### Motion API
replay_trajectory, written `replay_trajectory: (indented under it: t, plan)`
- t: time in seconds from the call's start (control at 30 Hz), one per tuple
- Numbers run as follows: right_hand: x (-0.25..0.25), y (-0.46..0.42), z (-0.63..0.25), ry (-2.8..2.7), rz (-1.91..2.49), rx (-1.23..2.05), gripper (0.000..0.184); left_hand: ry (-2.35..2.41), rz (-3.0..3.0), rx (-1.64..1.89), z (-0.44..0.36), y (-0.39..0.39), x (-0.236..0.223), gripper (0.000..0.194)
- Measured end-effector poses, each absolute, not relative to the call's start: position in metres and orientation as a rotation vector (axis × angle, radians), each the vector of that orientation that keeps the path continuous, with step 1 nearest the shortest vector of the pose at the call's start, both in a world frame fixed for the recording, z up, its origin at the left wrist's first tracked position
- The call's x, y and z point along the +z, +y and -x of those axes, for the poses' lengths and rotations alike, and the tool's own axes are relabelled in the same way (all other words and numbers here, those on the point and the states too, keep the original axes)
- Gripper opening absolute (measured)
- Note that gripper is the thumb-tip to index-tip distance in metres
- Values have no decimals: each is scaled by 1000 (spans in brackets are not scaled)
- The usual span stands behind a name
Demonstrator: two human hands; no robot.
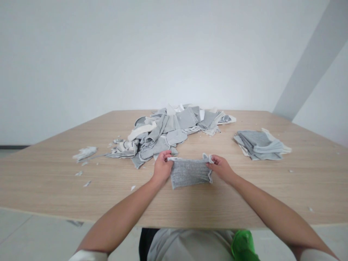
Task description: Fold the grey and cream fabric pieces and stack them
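Note:
Between my hands a small grey knitted cloth piece [190, 173] with a white edge is stretched out just above the wooden table [54, 181]. My left hand [162, 166] pinches its left top corner, fingers closed. My right hand [219, 167] pinches its right top corner, fingers closed too. The cloth hangs down flat from the two grips, near the table's front edge.
A loose heap of grey and white cloth pieces [168, 132] lies behind my hands. A neat stack of grey pieces [259, 145] sits at the right. Small white scraps [84, 153] are scattered on the left. A white wall rises behind the table.

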State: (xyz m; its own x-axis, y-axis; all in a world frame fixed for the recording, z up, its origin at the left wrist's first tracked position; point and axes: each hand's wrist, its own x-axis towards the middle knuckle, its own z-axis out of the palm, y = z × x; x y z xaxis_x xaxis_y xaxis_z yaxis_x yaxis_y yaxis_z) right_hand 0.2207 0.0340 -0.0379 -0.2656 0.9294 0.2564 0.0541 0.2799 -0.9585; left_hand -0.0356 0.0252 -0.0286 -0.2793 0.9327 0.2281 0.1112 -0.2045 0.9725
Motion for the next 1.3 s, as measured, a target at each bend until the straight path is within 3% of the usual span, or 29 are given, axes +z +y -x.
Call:
replay_trajectory:
  t: [0.23, 0.5, 0.7, 0.87, 1.07, 1.3]
  plan:
    - [-19, 24, -222, -1477, 849, 1054, 24, 1075, -1170, 1797, 38, 19, -8, 37]
    - [-2, 12, -221, -1390, 741, 1115, 23, 1226, -1384, 1881, 39, 7, 15, 27]
    - [18, 11, -234, -1318, 833, 1145, 24, 1355, -1471, 1591, 25, 0, 35, 14]
    - [-7, 33, -258, -1449, 1066, 1127, 19, 1462, -1392, 1278, 12, 12, 7, 8]
    - [-44, 61, -270, -1594, 1340, 914, 11, 1512, -1314, 1064, 0, 26, -24, 10]
    - [-26, 93, -265, -1938, 1460, 509, 15, 1487, -1279, 949, 0, 20, -15, 7]
